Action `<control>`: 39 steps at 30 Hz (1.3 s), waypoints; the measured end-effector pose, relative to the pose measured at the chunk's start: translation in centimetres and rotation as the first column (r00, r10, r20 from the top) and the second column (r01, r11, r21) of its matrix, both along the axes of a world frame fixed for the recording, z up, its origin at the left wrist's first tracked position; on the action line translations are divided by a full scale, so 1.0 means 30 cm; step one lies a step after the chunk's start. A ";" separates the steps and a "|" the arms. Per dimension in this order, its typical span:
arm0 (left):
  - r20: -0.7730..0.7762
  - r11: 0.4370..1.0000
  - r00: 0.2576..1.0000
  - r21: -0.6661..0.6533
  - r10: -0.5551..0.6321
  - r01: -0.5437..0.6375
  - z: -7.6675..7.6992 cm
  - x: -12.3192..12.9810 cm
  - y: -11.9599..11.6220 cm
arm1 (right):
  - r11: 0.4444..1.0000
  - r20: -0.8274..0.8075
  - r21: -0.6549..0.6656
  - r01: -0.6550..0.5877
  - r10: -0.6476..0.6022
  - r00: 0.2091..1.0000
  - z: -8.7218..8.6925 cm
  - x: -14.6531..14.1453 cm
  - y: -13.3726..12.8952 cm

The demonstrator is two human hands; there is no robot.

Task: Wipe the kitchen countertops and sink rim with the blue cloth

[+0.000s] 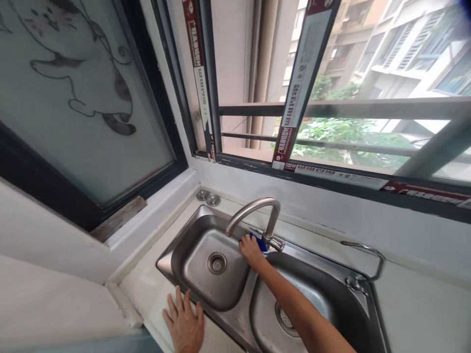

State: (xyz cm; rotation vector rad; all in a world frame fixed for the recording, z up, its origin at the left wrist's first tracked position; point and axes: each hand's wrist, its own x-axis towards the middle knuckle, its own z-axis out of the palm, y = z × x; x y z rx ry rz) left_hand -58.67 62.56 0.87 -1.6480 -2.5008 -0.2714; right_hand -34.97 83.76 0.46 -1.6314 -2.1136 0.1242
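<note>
My right hand (pixel 250 251) reaches across the double sink and is closed on a blue cloth (pixel 260 242). The cloth is pressed to the metal rim at the base of the faucet (pixel 253 205), by the divider between the bowls. Part of the cloth is hidden under my fingers. Flat on the white counter, fingers spread, rests my left hand (pixel 184 321), just in front of the left bowl. The stainless steel sink (pixel 239 321) has water drops in its left bowl, around a round drain strainer (pixel 217 263). My right forearm covers part of the right bowl.
Two round metal strainers (pixel 208 197) sit in the counter's back left corner. A thin bent metal spout (pixel 379 262) rises at the sink's right corner. Behind the counter is a window with a dark frame (pixel 250 166). A frosted pane with a cat drawing (pixel 84 73) stands at left.
</note>
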 end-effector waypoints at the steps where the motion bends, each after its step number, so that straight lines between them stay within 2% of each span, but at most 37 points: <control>1: 0.004 1.000 1.000 0.001 0.001 -0.001 -0.002 -0.002 -0.001 | 1.000 0.025 0.006 -0.015 0.015 1.000 0.011 -0.005 0.020; 3: 0.016 1.000 1.000 -0.004 0.002 -0.002 -0.002 -0.003 -0.001 | 1.000 0.092 0.010 -0.019 0.018 0.996 0.025 -0.001 0.052; 7: 0.029 1.000 1.000 -0.010 0.002 -0.002 0.008 0.002 -0.002 | 0.996 0.183 0.001 0.084 -0.083 0.980 0.007 0.035 0.083; 10: 0.030 1.000 1.000 -0.020 -0.001 0.002 0.014 0.004 -0.003 | 0.990 0.218 -0.036 0.135 -0.124 0.968 -0.024 0.044 0.086; 14: 0.014 1.000 1.000 -0.022 -0.001 0.001 0.017 0.003 -0.002 | 0.990 0.225 -0.070 0.120 -0.101 0.969 -0.047 0.028 0.055; 17: 0.013 1.000 1.000 -0.013 0.006 -0.006 0.015 0.000 0.001 | 0.994 0.201 -0.091 0.068 -0.049 0.978 -0.058 0.013 -0.026; 21: 0.032 1.000 0.999 0.003 -0.003 0.003 0.012 0.000 0.001 | 0.989 0.137 -0.148 -0.011 0.032 0.990 -0.081 -0.024 -0.188; 28: 0.156 0.999 0.988 0.034 0.002 -0.008 0.027 0.011 -0.006 | 0.956 -0.042 -0.262 -0.129 0.123 0.992 -0.103 -0.089 -0.431; 35: 0.205 0.998 0.978 0.055 -0.028 0.017 0.044 0.015 -0.025 | 0.906 -0.219 -0.334 -0.261 0.195 0.956 -0.076 -0.107 -0.631; 39: 0.193 0.995 0.980 0.090 -0.049 0.032 0.036 0.014 -0.029 | 0.888 -0.251 -0.379 -0.261 0.173 0.952 -0.044 -0.066 -0.725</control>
